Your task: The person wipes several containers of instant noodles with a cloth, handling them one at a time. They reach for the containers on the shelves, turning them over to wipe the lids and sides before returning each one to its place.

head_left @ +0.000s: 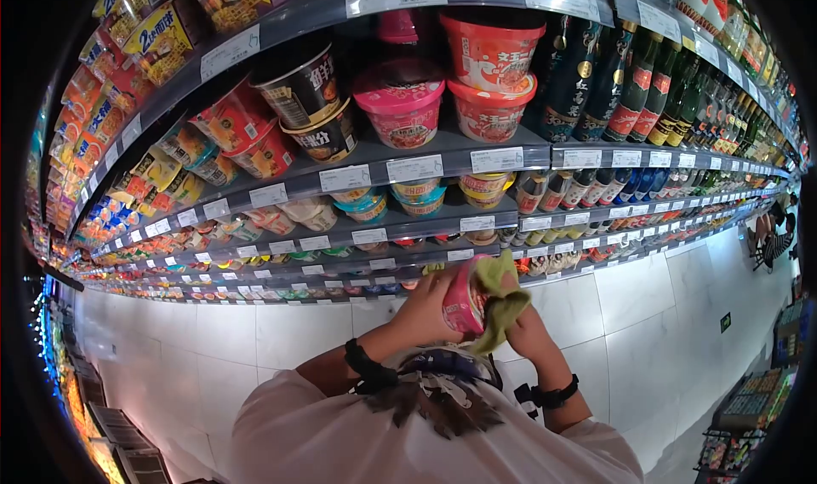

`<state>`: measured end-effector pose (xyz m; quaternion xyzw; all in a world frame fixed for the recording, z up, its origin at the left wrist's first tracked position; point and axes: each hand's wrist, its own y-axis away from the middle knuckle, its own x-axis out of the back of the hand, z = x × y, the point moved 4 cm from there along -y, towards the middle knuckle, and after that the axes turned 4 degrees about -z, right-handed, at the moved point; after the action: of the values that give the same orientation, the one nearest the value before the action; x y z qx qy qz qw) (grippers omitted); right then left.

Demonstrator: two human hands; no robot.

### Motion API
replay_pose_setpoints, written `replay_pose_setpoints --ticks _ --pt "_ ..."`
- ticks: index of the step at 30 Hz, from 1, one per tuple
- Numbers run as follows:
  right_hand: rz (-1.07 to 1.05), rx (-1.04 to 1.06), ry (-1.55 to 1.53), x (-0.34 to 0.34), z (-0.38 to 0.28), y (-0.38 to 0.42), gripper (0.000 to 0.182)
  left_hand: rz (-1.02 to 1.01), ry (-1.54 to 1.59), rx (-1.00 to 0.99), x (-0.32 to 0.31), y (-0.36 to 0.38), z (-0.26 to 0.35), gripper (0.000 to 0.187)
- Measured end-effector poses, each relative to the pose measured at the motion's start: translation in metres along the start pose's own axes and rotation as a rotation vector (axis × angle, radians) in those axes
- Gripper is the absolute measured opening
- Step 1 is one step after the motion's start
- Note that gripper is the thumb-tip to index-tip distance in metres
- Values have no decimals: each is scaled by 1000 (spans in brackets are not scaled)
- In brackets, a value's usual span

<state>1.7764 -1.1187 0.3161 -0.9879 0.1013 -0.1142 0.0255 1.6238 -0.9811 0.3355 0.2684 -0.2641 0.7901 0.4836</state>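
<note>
My left hand (419, 307) is wrapped round a pink instant noodle tub (460, 304), held tilted on its side in front of my chest. In my right hand (529, 334) is a green cloth (500, 312), pressed against the lid end of the tub and covering much of it. Ahead on the shelf sits a similar pink tub (400, 110), between stacked black tubs (322, 131) and stacked red tubs (491, 110).
Long curved shelves with price labels (414, 167) run across in front of me. Dark glass bottles (634, 93) stand to the right, yellow noodle packs (162, 46) at upper left. Below is a pale tiled floor (634, 314); another person (776, 237) is at the far right.
</note>
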Motion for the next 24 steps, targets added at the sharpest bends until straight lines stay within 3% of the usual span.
replay_pose_setpoints --ticks 2,3,4,7,8,10,12,13,14,16,17,18,20,21,22,24 --pt "-64 -147 277 3 -4 -8 56 -89 68 83 -7 4 5 121" --pt "88 11 118 -1 -19 -8 59 -127 104 128 -14 4 1 117" --pt "-4 293 672 -5 8 0 58 -166 139 173 -20 4 -4 113" --pt "-17 348 608 -11 -32 9 59 -177 293 89 -12 -7 -9 111" --pt "-61 295 536 -8 -38 11 59 -165 428 24 -7 -9 -7 111" --pt "-102 246 467 -1 -32 14 60 -162 405 19 3 -9 -13 113" --pt "98 -126 142 18 7 23 58 -161 588 41 13 -9 -5 119" --pt "46 -306 50 20 22 28 55 -203 646 69 11 -7 -4 123" --pt "51 -308 54 15 25 25 55 -206 649 63 8 -8 -3 123" --pt "444 70 -633 4 17 13 53 -285 939 123 -1 -8 -3 127" --pt "462 3 -1185 -7 -1 14 54 -320 1029 181 -9 -5 -7 126" --pt "448 -36 -1308 -13 -4 13 54 -326 1029 178 -15 -4 -11 126" --pt "425 -94 -1327 -22 0 16 54 -591 1295 303 -36 0 -15 126" --pt "417 -106 -1330 -24 -1 15 54 -613 1165 195 -37 -2 -16 126" --pt "415 -118 -1324 -25 0 16 53 -619 1163 189 -40 -3 -18 126" --pt "420 -120 -1321 -26 1 16 53 -426 1201 102 -31 -18 -7 123"
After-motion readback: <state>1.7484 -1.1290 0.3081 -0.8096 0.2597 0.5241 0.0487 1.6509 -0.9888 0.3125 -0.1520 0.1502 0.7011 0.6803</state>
